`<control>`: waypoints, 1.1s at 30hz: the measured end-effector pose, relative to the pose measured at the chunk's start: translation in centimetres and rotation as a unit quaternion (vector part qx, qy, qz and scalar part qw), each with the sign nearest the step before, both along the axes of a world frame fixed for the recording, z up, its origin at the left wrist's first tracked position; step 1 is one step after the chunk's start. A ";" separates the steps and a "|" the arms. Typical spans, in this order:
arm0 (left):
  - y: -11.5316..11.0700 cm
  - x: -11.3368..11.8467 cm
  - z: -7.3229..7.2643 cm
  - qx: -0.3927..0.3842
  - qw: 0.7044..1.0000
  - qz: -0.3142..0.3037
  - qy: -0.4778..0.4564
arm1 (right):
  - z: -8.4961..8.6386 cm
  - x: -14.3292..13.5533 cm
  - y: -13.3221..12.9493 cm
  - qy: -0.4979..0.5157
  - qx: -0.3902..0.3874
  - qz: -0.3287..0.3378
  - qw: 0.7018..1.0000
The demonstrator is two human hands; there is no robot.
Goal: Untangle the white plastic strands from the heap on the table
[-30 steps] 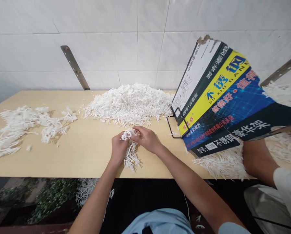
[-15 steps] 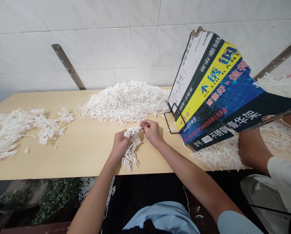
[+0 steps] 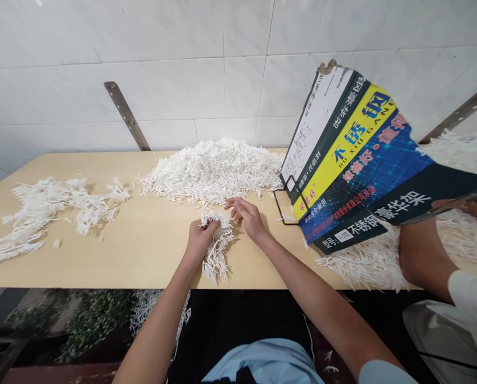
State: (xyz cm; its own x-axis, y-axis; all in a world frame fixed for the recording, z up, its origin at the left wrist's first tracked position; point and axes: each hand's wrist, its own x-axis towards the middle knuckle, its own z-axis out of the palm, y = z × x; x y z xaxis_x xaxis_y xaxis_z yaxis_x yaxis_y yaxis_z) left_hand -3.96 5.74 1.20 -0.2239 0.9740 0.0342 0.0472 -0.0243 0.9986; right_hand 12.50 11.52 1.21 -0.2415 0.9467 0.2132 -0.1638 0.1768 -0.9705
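Note:
My left hand (image 3: 201, 238) is closed on a small clump of white strands (image 3: 218, 255) at the middle of the tan table (image 3: 142, 250). The clump hangs down toward the table's front edge. Just right of the clump, my right hand (image 3: 248, 217) has its fingers apart, with nothing visible between them. Behind both hands lies a large heap of short white pieces (image 3: 218, 168). More tangled white strands (image 3: 42, 208) are spread at the table's left.
A printed cardboard panel (image 3: 354, 160) stands tilted at the right, with a black wire frame (image 3: 280, 208) at its lower left corner. Beyond it show another person's arm (image 3: 424, 256) and more white strands (image 3: 366, 256). Metal brackets (image 3: 126, 114) are on the tiled wall.
My right hand's fingers have opened from a pinch at the clump. My left hand still holds the clump. The whole view has shifted slightly.

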 end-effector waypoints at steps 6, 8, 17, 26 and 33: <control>0.3 -0.3 -0.3 -0.008 0.999 -0.029 -0.015 | 1.6 0.5 -1.3 -0.184 0.061 0.096 0.976; 0.3 -0.6 -0.4 -0.011 0.998 -0.050 -0.023 | 1.8 0.5 -1.4 -0.203 0.071 0.110 0.970; 0.4 -0.9 -0.8 0.004 0.996 -0.085 0.033 | 0.3 0.1 -0.3 -0.197 0.053 0.042 0.978; 0.5 -0.4 -0.2 -0.002 0.994 -0.097 0.046 | -1.4 -0.2 0.8 -0.125 -0.019 -0.019 0.992; 0.1 -1.0 -0.9 -0.006 0.998 -0.060 0.023 | -1.5 0.2 2.2 0.081 -0.122 -0.182 0.972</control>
State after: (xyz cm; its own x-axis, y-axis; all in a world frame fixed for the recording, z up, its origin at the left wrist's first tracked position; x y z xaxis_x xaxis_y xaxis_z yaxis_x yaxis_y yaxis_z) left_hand -4.99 5.80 0.31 -0.1038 0.9942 0.0296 0.0896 -0.0203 0.9958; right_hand 12.70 13.75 -0.32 0.1375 0.9903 -0.0222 -0.2882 0.0186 -0.9574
